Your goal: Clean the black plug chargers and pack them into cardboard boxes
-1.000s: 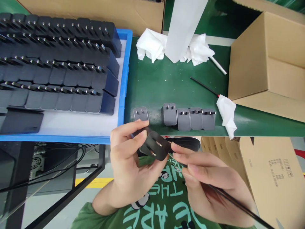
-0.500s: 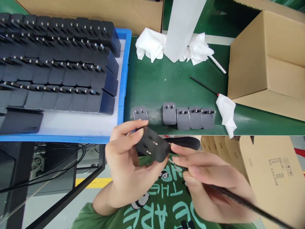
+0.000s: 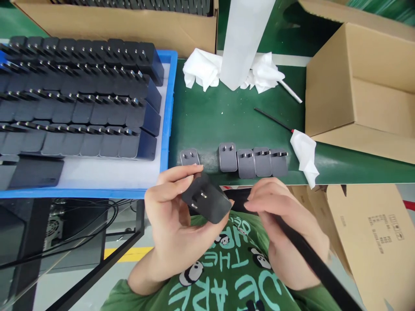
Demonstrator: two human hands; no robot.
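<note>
My left hand (image 3: 181, 216) holds a black plug adapter (image 3: 212, 203) by its ends, with its metal prongs facing up. To the right of it, apart from the adapter, my right hand (image 3: 285, 233) is closed around a long thin black tool (image 3: 317, 263); its tip is hidden by the fingers. Just beyond my left fingertips a single adapter (image 3: 189, 157) stands on the green table (image 3: 207, 116). Several more adapters (image 3: 246, 164) stand in a row near the table's front edge.
A blue tray (image 3: 164, 125) full of black adapters is at the left. White crumpled cloths (image 3: 202, 67), a white-wrapped black stick (image 3: 304, 151) and an open cardboard box (image 3: 330, 82) are behind and right. A dark metal frame (image 3: 97, 263) stands below left.
My right hand has drawn back from the adapter, and the tool has swung steeper with it. The adapter in my left hand has tilted slightly. The whole view has shifted a little.
</note>
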